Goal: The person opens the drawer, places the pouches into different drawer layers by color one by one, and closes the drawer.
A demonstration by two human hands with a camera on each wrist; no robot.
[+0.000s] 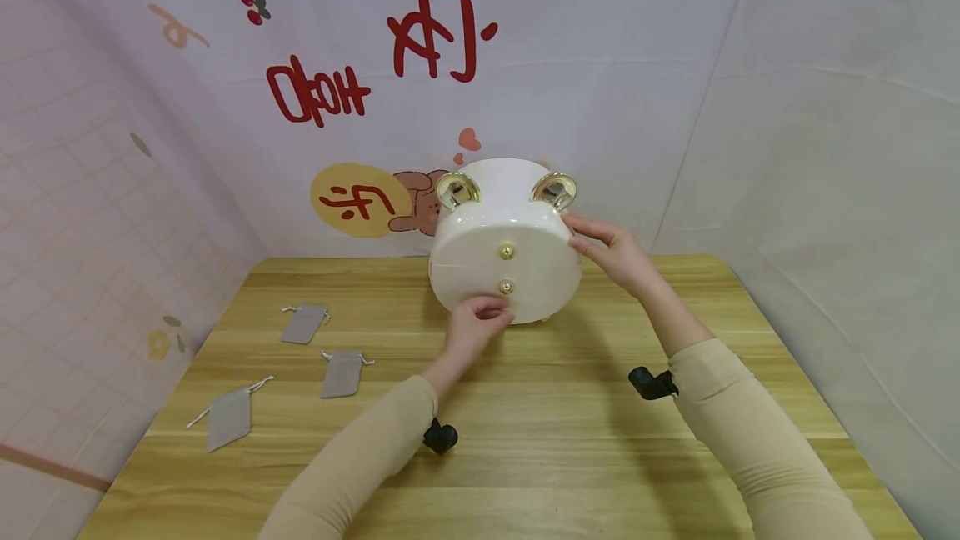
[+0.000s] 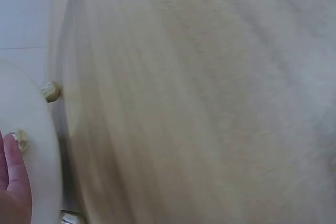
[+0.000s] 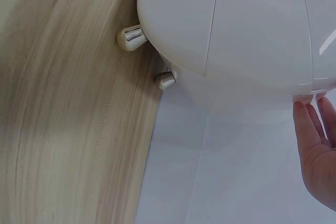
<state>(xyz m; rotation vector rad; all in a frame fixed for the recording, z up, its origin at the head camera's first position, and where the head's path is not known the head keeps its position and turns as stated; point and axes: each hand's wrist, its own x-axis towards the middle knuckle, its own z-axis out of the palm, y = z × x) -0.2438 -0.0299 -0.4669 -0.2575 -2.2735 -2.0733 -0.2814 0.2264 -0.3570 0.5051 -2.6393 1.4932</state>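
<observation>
White case (image 1: 468,263) stood near the bench's (image 1: 540,440) rear edge; right grip (image 1: 617,255), fingers extended, touched its side; left grip (image 1: 472,327), narrow, lay beneath its lower knob (image 1: 506,287). Only the head view showed grey pouches (image 1: 342,374) and wide bench frontward.

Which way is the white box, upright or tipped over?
Upright: the box has its two gold ears up top and its gold feet underneath, toward the table.
</observation>
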